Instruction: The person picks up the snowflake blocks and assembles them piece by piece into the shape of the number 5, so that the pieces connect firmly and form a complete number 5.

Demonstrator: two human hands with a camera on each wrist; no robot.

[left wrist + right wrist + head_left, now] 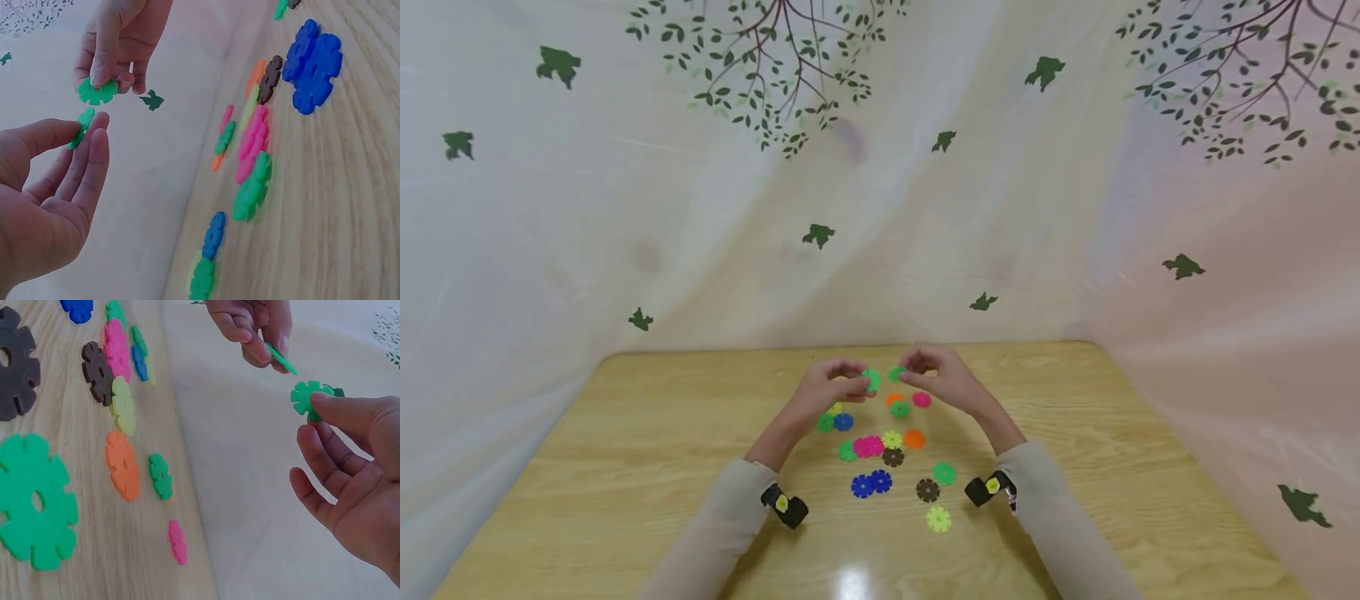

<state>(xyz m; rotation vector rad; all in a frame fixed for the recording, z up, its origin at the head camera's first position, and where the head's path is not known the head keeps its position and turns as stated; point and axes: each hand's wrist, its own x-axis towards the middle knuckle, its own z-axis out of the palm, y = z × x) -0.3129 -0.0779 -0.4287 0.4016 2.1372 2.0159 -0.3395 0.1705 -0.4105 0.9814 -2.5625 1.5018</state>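
Note:
Over the far part of the table, my left hand (833, 388) pinches a green notched plastic disc (872, 380) between thumb and fingers. Facing it, my right hand (942, 379) pinches a second green disc (896, 373) by its edge. A small gap parts the two discs. In the left wrist view the left hand's disc (81, 128) is tilted nearly edge-on, while the other disc (98, 92) shows its flat side. The right wrist view has the right hand's disc (307, 399) under the thumb, its slots and rim visible.
Several loose discs lie on the wooden table (662, 467) below my hands: pink (868, 447), dark blue (871, 483), brown (928, 490), yellow (938, 519), orange (914, 439) and green (945, 473). Some overlap. A pale curtain (880, 275) with leaf prints hangs behind the table.

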